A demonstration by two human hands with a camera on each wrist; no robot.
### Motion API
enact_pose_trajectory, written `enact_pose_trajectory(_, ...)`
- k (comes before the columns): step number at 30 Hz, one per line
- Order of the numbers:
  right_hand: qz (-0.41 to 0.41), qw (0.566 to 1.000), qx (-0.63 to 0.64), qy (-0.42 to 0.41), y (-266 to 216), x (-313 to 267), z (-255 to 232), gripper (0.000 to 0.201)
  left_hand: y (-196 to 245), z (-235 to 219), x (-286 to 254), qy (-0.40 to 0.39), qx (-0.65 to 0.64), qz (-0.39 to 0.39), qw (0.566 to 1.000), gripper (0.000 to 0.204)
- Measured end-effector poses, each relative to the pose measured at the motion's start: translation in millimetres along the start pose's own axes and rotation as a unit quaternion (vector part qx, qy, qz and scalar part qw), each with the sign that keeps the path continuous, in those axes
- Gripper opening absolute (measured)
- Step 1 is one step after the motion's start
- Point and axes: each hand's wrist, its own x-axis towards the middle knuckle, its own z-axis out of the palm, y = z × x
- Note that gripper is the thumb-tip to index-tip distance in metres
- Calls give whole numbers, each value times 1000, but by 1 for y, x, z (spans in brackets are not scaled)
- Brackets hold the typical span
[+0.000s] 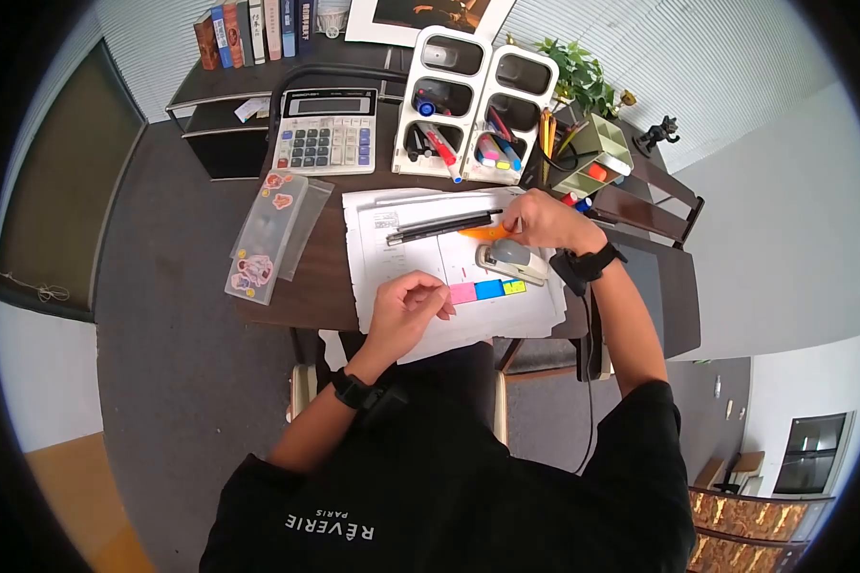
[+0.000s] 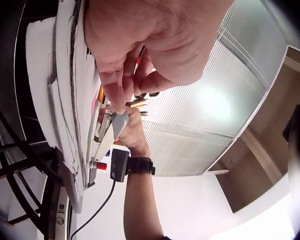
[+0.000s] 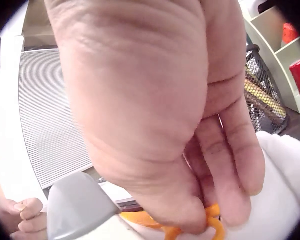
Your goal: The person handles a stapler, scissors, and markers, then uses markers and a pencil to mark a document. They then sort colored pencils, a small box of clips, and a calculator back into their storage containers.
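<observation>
My right hand [image 1: 543, 222] pinches small orange scissors [image 3: 217, 225] by their loops, low over the papers. Just below it on the sheets sits a grey and white stapler [image 1: 514, 260]. Two black pens [image 1: 440, 229] lie side by side left of the scissors. My left hand [image 1: 409, 310] is over the lower papers, its fingers loosely bent and nothing visible in them. Its fingertips are right at the left end of a strip of pink, blue and yellow sticky tabs [image 1: 488, 289]. Everything rests on a stack of white papers [image 1: 373, 258].
Behind the papers stand a calculator [image 1: 325, 134] and a white pen organiser [image 1: 463, 115]. A clear sticker-covered pouch [image 1: 269, 234] lies to the left. A mesh pencil cup [image 3: 265, 95] and a green holder [image 1: 602, 143] are at the back right. Books [image 1: 256, 33] line the rear shelf.
</observation>
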Motion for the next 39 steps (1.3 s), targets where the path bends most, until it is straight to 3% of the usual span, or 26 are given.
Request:
enact_pose_trajectory(2,4,998,53,16,-6,-6,-8,16,0,0,0,-1,-3,3,1000,8)
enact_pose_trajectory(11,57,990,38,123,-34,-51,-37,19,0,0,0,-8,5,15,1000,8)
enact_pose_trajectory(13,148,965,128,174,-51,-65,-38,20,0,1,-1,-8,4,13,1000,8)
enact_pose_trajectory(14,149,965,129,172,-55,-72,-30,20,0,1,-1,-6,7,14,1000,8)
enact_pose_trajectory(17,164,896,318,264,-71,-94,-1,29,0,4,-3,3,17,13,1000,8)
enact_pose_trajectory(18,140,835,421,326,-95,-92,11,39,1,5,-3,9,25,14,1000,8)
enact_pose_trajectory(19,144,808,453,348,-111,-90,25,46,2,7,-4,10,26,11,1000,8)
enact_pose_trajectory(21,160,838,417,313,-131,-94,54,48,5,12,-7,34,33,24,999,6)
enact_pose_trajectory(22,165,818,461,303,-141,-95,72,49,7,14,-8,36,36,20,999,6)
enact_pose_trajectory(23,171,794,505,292,-149,-95,90,50,8,15,-10,39,66,63,995,5)
enact_pose_trajectory(24,173,748,568,297,-159,-92,108,49,10,16,-12,41,96,104,989,4)
enact_pose_trajectory(25,175,703,624,293,-172,-89,113,43,13,16,-14,40,100,96,990,4)
enact_pose_trajectory(27,162,641,696,281,-185,-90,126,38,22,14,-15,38,264,192,945,4)
enact_pose_trajectory(28,169,632,701,284,-188,-93,132,38,29,17,-15,51,299,206,930,4)
enact_pose_trajectory(30,133,670,670,289,-188,-96,139,30,34,21,-16,46,333,226,914,6)
enact_pose_trajectory(31,135,666,673,293,-185,-98,142,30,35,22,-16,50,364,255,895,7)
enact_pose_trajectory(33,62,710,658,242,-175,-104,144,26,38,25,-16,46,376,261,888,9)
enact_pose_trajectory(35,52,697,674,238,-175,-103,141,27,41,29,-16,50,389,269,880,10)
enact_pose_trajectory(37,10,636,747,191,-173,-101,140,29,45,31,-16,38,394,278,875,13)
enact_pose_trajectory(39,41,651,730,202,-178,-100,137,31,46,30,-16,25,410,288,865,14)
